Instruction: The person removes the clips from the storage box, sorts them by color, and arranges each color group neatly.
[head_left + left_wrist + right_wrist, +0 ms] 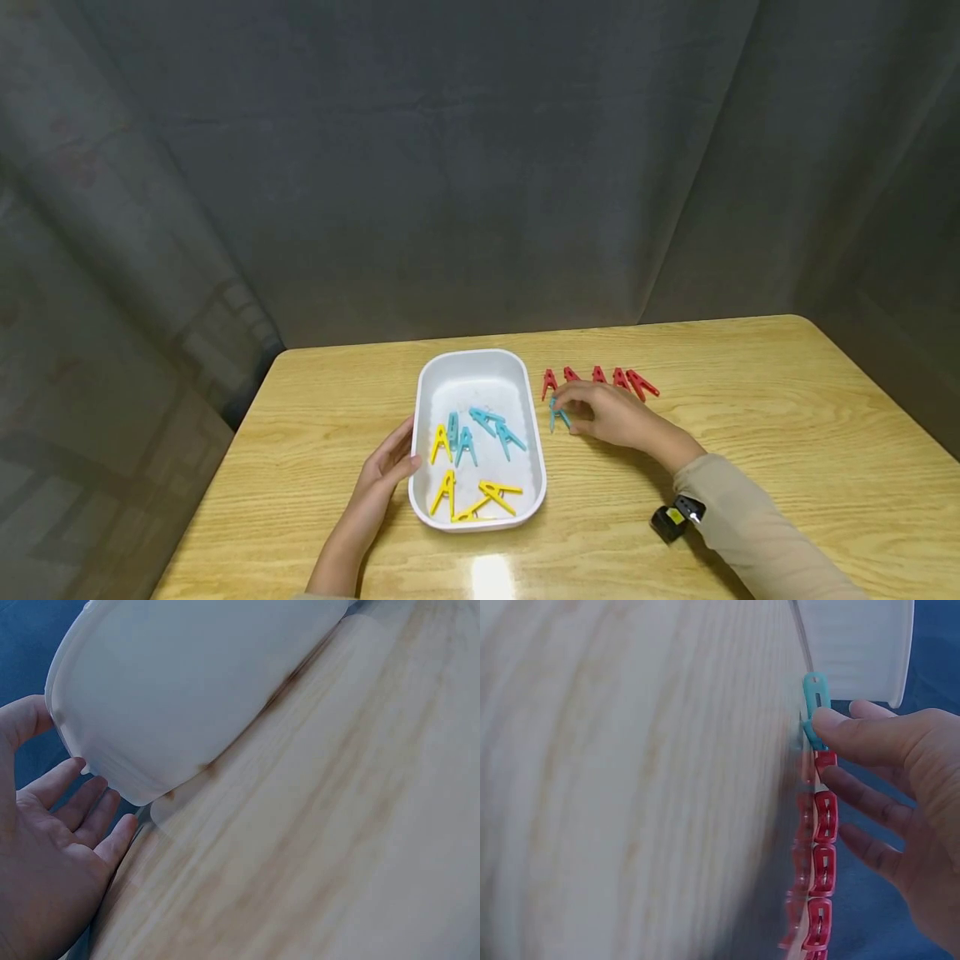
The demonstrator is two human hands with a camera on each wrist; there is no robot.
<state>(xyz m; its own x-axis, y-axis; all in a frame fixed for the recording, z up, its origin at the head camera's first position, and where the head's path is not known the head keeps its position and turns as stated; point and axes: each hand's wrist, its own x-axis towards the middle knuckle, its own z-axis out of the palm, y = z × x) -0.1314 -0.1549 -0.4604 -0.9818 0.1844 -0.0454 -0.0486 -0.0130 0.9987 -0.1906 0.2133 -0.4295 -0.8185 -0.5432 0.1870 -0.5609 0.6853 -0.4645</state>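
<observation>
My left hand (pixel 377 479) grips the left side of a white plastic tray (pixel 534 433), thumb over the rim and fingers along the outer wall. In the left wrist view the fingertips (pixel 75 766) touch that wall. Inside lie several light blue clothespins (pixel 466 447) and several yellow clothespins (pixel 442 444). Just right of the tray my right hand (pixel 611 414) pinches another light blue clothespin (pixel 817 688) between thumb and fingers, low over the table. Its legs point toward me. Behind that hand runs a row of red clothespins (pixel 550 382), partly hidden by the fingers.
Everything stands on a light wooden table (pixel 322 400). Dark grey curtains (pixel 450 208) hang behind it and at both sides. A small black device (pixel 669 522) is at the right sleeve's wrist.
</observation>
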